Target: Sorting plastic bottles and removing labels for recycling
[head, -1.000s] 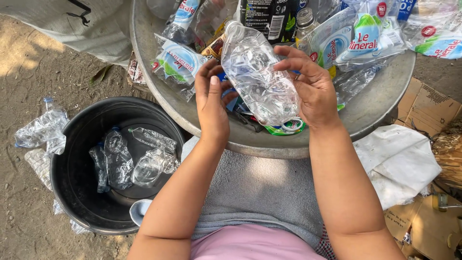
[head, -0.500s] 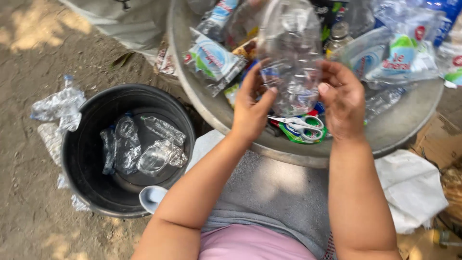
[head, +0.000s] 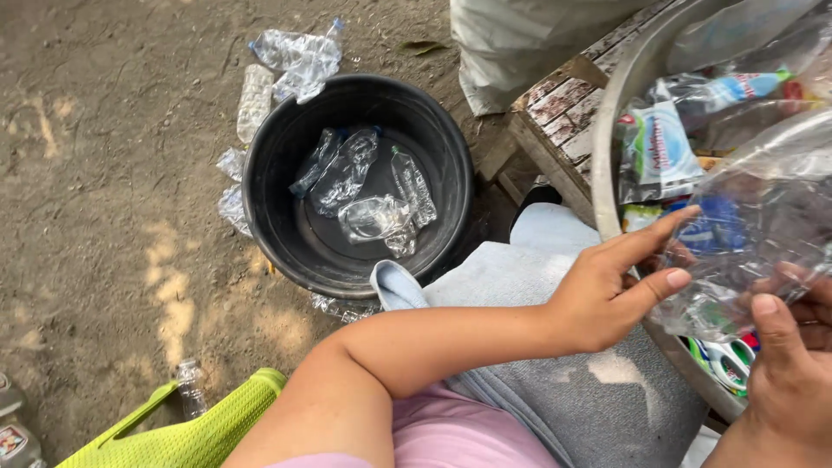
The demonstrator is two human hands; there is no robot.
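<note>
both hands (head: 607, 299) (head: 793, 381) clasp crushed clear bottle (head: 754, 234) over metal basin (head: 611, 156); firmer thumb grip advisable; black tub (head: 277, 217) left.

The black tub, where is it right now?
In the head view the black tub sits on the dirt ground at centre-left, beyond the person's left hand, left of the wooden bench, holding crushed clear bottles.
</note>
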